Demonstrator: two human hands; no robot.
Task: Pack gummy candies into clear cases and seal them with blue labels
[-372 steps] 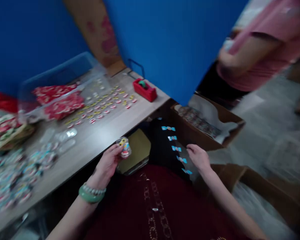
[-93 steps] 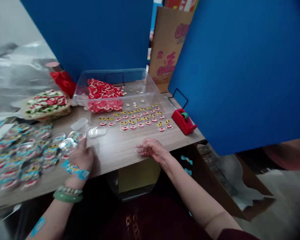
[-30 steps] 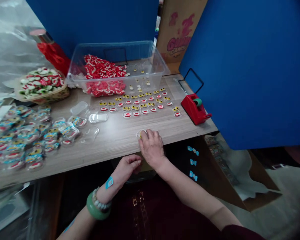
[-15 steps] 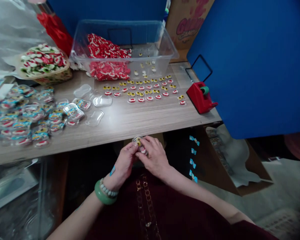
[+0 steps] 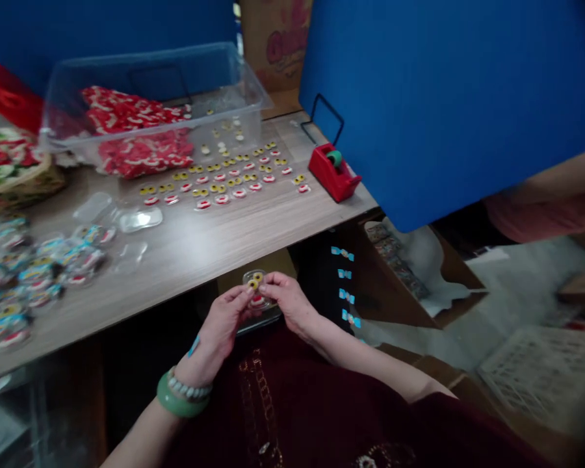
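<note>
Between my two hands, in front of the table edge, is a small clear plastic candy case (image 5: 259, 300) with two yellow eye-shaped candies and a red-and-white mouth candy inside. My left hand (image 5: 225, 316) pinches its left side with thumb and fingers. On the opposite side, my right hand (image 5: 291, 300) grips the rim. A blue bit of tape (image 5: 194, 346) sticks to my left wrist, above a beaded bracelet and a green bangle. Beyond my hands, rows of similar eye and mouth candies (image 5: 238, 193) lie on the table (image 5: 209, 244).
A clear tub (image 5: 151, 123) of red candies stands behind the rows. Filled cases (image 5: 39, 273) pile up at left beside loose lids (image 5: 140, 220). A red tape dispenser (image 5: 334, 174) sits at the right corner. Blue tape pieces (image 5: 347, 296) hang below. Another person's arm (image 5: 560, 175) shows at right.
The view has swung right, so the table things appear farther left. My fingers have shifted outward on the case, showing more of its eyes and mouth. Another person's arm has come into view.
</note>
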